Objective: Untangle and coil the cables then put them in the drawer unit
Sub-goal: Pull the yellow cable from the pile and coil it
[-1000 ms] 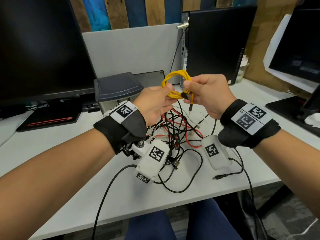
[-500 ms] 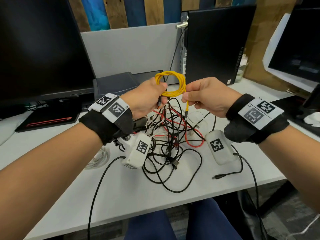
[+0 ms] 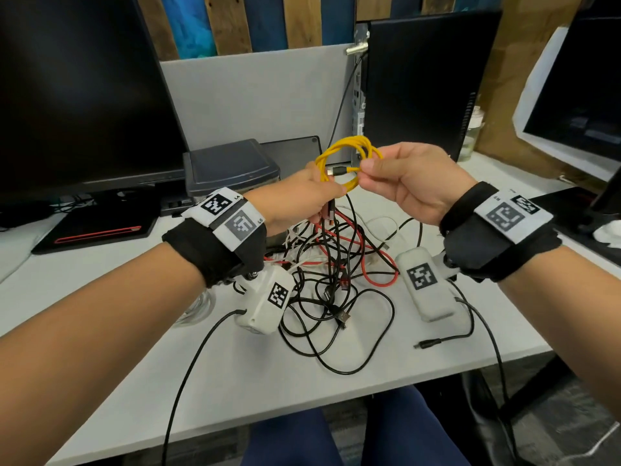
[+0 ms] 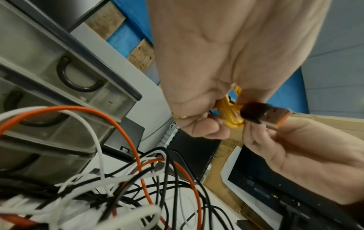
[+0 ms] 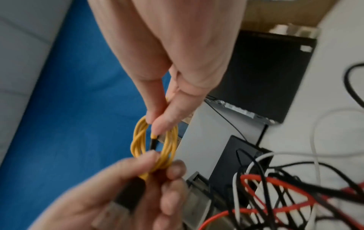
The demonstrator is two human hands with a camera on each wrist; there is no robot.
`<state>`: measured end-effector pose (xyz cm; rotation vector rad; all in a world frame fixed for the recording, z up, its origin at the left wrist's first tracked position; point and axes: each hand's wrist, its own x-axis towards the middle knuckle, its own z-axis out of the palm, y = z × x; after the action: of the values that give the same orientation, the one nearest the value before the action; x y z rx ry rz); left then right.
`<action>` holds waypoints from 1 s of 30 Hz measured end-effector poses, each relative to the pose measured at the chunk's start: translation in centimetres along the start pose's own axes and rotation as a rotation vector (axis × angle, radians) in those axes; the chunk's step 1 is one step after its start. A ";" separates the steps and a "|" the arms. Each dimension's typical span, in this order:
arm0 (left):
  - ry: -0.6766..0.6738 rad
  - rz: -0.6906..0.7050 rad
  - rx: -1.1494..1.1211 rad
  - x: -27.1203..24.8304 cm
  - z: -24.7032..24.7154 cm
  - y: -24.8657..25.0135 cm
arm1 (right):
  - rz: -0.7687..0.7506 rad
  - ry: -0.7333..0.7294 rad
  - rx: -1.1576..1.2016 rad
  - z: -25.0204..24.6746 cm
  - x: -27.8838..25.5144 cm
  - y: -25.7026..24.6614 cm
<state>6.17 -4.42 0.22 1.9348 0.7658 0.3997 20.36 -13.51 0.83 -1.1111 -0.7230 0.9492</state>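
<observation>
A coiled yellow cable (image 3: pixel 349 153) hangs in the air between both hands above the desk. My left hand (image 3: pixel 331 188) grips the coil's lower left side, and the cable's dark USB plug (image 4: pixel 263 114) sticks out below its fingers. My right hand (image 3: pixel 364 171) pinches the yellow cable just behind its small plug (image 3: pixel 337 170), which lies across the inside of the coil. The same coil (image 5: pixel 155 149) shows twisted in the right wrist view. Below the hands lies a tangle of black, red and white cables (image 3: pixel 336 280). The grey drawer unit (image 3: pixel 228 169) stands behind my left hand.
A large monitor (image 3: pixel 67 95) is at the left, a black PC tower (image 3: pixel 420 89) behind the hands, another monitor (image 3: pixel 578 95) at the right. A black pad (image 3: pixel 94 230) lies at the left. The white desk's (image 3: pixel 336 398) front edge is near my lap.
My right hand has lifted the yellow cable's loose end, which hung down, and laid it across the coil. My left hand has shifted its grip lower on the coil.
</observation>
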 end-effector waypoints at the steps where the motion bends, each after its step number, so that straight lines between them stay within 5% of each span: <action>1: -0.015 0.002 -0.040 0.0 0.0 0.1 | -0.060 0.039 -0.041 0.1 0.1 0.1; 6: 0.006 -0.009 -0.111 0.1 0.3 0.3 | -0.381 0.250 -0.617 0.5 0.3 0.8; 9: 0.052 -0.014 -0.111 0.2 0.9 0.4 | -0.482 0.348 -0.753 1.4 0.6 1.3; 14: 0.034 -0.004 -0.200 0.2 1.0 0.8 | -0.463 0.318 -0.720 1.6 0.6 1.0; 21: 0.079 0.008 -0.305 0.2 0.0 0.8 | -0.263 0.008 -0.205 0.8 -0.3 0.2; 30: -0.022 -0.005 -0.328 -0.6 -0.6 0.5 | -0.349 0.046 -0.387 1.3 -0.4 0.1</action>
<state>5.56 -4.54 1.03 1.6279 0.6460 0.4692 19.04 -13.38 1.09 -1.2828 -1.0517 0.4957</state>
